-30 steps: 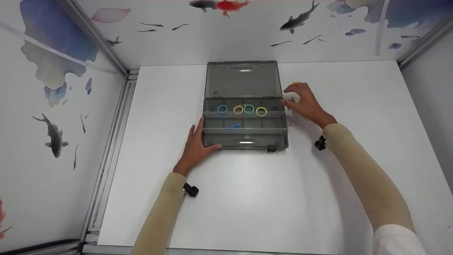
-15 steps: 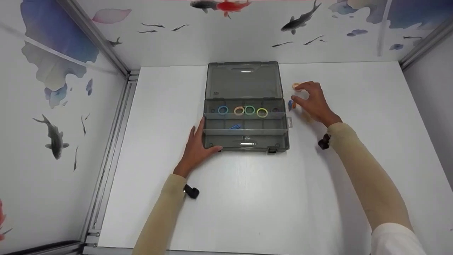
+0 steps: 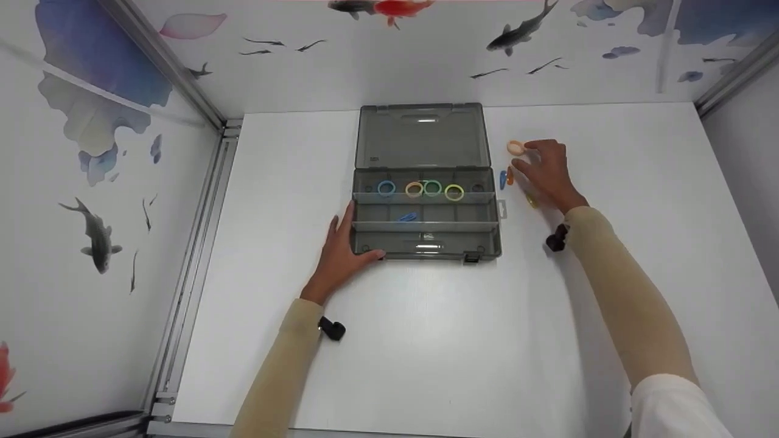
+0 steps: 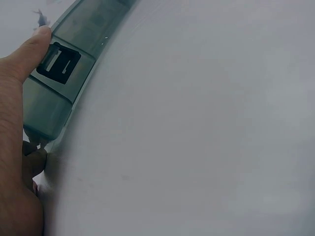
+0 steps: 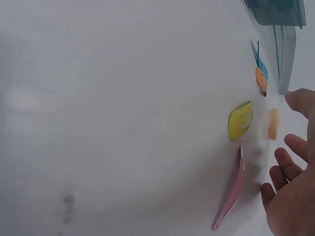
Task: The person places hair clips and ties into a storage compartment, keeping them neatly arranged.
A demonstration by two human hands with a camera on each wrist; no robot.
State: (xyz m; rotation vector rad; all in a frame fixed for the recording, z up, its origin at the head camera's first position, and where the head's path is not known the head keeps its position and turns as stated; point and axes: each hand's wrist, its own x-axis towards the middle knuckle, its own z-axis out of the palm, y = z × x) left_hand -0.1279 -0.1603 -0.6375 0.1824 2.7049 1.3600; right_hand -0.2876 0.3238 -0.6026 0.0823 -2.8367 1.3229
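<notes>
A smoky grey compartment box (image 3: 426,240) lies with its lid folded back. My left hand (image 3: 338,258) rests against its front left corner, fingers straight along the side and thumb on the front wall. Blue, orange, green and yellow rings (image 3: 454,193) sit in the rear row, and a blue clip (image 3: 408,217) in the middle row. To the box's right, my right hand (image 3: 551,173) hovers with thumb and fingers apart, fingertips beside a pale orange ring (image 3: 516,148); contact is unclear. Near it lie a blue clip (image 3: 503,179), orange clip (image 3: 510,175), yellow clip (image 5: 240,121) and pink clip (image 5: 232,194).
A clear hanging tab (image 3: 502,209) sticks out from the box's right side. White walls with printed fish stand behind and to the left of the white table (image 3: 426,359). Metal rails (image 3: 188,267) run along the left edge.
My right hand has moved right, away from the box edge, uncovering the orange ring and the blue and orange clips. My left hand has stayed at the box corner.
</notes>
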